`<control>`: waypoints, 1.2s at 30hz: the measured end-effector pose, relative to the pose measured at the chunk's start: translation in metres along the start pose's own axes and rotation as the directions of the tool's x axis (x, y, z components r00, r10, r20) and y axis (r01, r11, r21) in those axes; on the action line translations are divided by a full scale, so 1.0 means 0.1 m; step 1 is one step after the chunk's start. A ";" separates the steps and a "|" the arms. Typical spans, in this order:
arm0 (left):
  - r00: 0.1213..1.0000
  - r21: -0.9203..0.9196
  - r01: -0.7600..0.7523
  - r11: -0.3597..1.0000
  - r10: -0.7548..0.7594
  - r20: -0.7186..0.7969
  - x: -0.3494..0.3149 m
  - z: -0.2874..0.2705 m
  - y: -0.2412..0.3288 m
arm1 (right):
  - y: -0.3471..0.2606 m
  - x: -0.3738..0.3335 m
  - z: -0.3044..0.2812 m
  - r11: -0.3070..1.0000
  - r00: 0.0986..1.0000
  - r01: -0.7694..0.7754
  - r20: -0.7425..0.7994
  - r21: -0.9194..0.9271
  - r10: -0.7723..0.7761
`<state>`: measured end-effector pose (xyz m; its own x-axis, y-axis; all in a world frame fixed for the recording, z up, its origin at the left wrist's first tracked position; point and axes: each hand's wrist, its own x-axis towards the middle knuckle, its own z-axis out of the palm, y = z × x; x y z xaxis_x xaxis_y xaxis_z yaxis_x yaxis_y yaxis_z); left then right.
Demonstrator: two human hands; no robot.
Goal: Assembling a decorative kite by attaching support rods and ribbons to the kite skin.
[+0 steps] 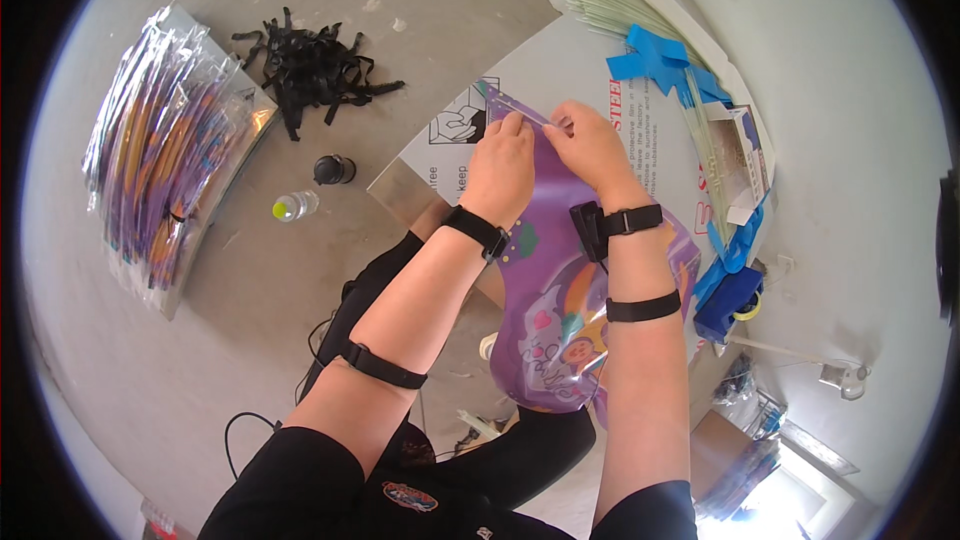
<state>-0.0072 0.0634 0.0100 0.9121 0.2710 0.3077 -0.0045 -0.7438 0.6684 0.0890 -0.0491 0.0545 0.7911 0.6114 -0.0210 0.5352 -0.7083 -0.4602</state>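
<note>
A glossy purple printed sheet [515,340] with a cartoon figure and a rainbow hangs over the table's near edge and across my lap. My left hand [503,165] is closed on its far part, the fingers curled down at the edge. Beside it, my right hand [592,147] has thumb and fingers pinched together at a thin pale rod [522,109], which runs slantwise along the sheet's far corner. The fingertips partly hide how rod and sheet meet. Black straps circle both forearms, and a small black device sits at my right wrist.
The sheets lie on a film-covered table [560,50]. Pale thin rods [620,10], blue strips [655,65] and an open box [735,155] line its right side. On the floor are black straps [310,65], a clear bottle [295,205], a black-capped container [334,170] and wrapped purple packs [165,160].
</note>
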 end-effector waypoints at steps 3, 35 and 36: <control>0.983 -0.022 0.079 0.997 -0.074 0.170 0.02 -0.06 0.03 | -0.02 0.02 0.02 0.996 0.995 0.064 -0.074 -0.062 -0.068; 0.970 -0.252 0.213 0.944 -0.175 0.167 0.09 -0.15 -0.03 | -0.06 0.24 0.20 0.997 0.995 0.063 -0.080 -0.049 -0.067; 0.973 -0.277 0.213 0.937 -0.179 0.143 0.08 -0.15 -0.03 | -0.08 0.25 0.18 1.000 0.999 0.017 -0.050 -0.019 -0.018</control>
<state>-0.0058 0.0771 0.0202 0.9474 0.3092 0.0829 0.0763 -0.4695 0.8796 0.0995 -0.0220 0.0415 0.7951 0.6056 0.0318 0.5543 -0.7044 -0.4434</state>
